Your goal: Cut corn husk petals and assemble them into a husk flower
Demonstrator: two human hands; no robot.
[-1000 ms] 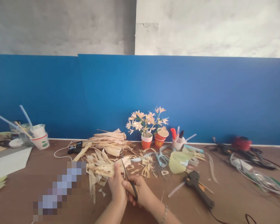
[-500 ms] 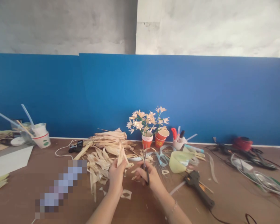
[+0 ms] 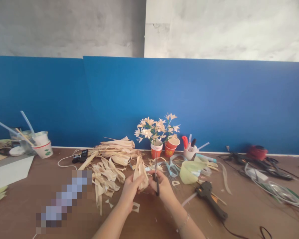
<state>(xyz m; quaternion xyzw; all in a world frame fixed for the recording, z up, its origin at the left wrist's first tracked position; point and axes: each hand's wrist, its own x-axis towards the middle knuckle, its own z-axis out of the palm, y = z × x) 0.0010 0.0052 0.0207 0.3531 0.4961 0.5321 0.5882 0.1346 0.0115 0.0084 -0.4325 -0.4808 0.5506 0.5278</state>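
Note:
My left hand [image 3: 131, 190] is closed on a dried corn husk [image 3: 140, 172], which stands up pale and folded from the fingers. Close beside it, my right hand [image 3: 162, 186] grips a pair of scissors [image 3: 156, 177] with dark handles, the blades pointing up and away. The right fingers are near the husk's lower edge; whether they touch it I cannot tell. Left of my hands lies a loose heap of husk pieces [image 3: 107, 176], with a larger husk bundle [image 3: 117, 147] behind it. Below my left hand is a husk scrap [image 3: 136, 207] with a cut-out.
Pale husk flowers [image 3: 151, 127] stand in a red paper cup [image 3: 156, 149], beside another red cup [image 3: 171, 146]. A glue gun [image 3: 210, 199] lies to the right with its cord trailing forward. Tangled cables [image 3: 276, 189] lie far right; a white cup [image 3: 43, 149] stands left.
My left hand has moved right, bringing the husk close to my right hand. The husk now shows wider and more opened out. The scissors stay in my right hand.

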